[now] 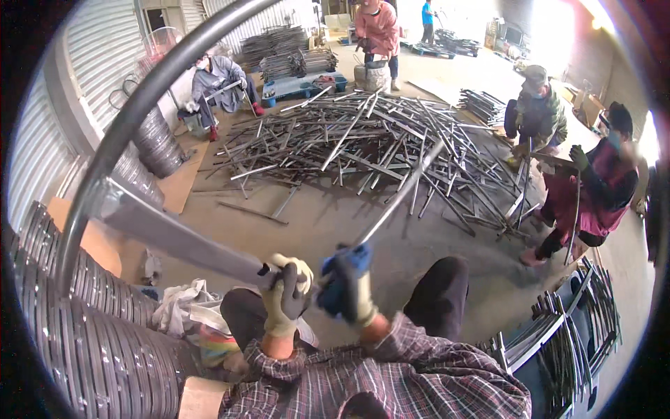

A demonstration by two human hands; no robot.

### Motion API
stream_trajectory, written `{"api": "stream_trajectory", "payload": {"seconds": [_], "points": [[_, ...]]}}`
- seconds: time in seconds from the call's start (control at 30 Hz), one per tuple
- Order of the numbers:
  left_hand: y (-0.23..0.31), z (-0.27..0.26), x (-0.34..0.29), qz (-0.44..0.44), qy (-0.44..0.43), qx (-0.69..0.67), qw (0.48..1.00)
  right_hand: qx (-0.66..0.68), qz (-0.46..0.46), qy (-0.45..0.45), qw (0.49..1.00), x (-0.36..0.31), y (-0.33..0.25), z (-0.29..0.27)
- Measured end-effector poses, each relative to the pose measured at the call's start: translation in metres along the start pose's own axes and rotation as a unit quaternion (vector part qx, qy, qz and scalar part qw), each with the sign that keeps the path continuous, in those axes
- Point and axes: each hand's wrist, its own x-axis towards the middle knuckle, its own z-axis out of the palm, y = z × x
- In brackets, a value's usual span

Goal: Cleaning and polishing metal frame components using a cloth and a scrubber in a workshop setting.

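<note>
My left hand (287, 297), in a grey and cream glove, grips the near end of a flat metal bar (174, 237) welded to a large curved metal hoop (132, 112) that arcs up and to the right above me. My right hand (347, 283), in a blue glove, holds a thin metal rod (401, 192) that points away toward the scrap pile. The two hands are close together above my knees. I sit with dark trousers and a plaid shirt showing below.
A big heap of loose metal bars (363, 140) covers the floor ahead. Stacks of curved metal hoops (91, 349) stand at my left, more bent frames (572, 335) at my right. Several people sit or stand around the heap; the nearest person (593, 188) is at right.
</note>
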Motion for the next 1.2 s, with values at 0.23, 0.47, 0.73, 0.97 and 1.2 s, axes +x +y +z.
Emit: {"api": "stream_trajectory", "payload": {"seconds": [0.23,0.47,0.73,0.97,1.2], "points": [[0.013,0.014,0.011,0.008,0.015,0.111,0.994,0.090,0.003,-0.031,0.995,0.022,-0.034,-0.016],[0.041,0.003,-0.001,-0.003,0.065,0.120,0.991,0.129,-0.251,-0.004,0.959,0.084,-0.102,-0.072],[0.021,0.020,0.010,0.004,0.074,0.133,0.988,0.029,0.042,-0.056,0.997,-0.011,0.002,-0.007],[0.048,-0.008,-0.016,-0.037,0.099,0.074,0.992,0.093,-0.151,0.024,0.984,0.077,-0.091,-0.078],[0.014,0.011,0.017,0.004,0.086,0.081,0.993,-0.129,-0.054,0.027,0.990,-0.015,0.021,0.005]]}}
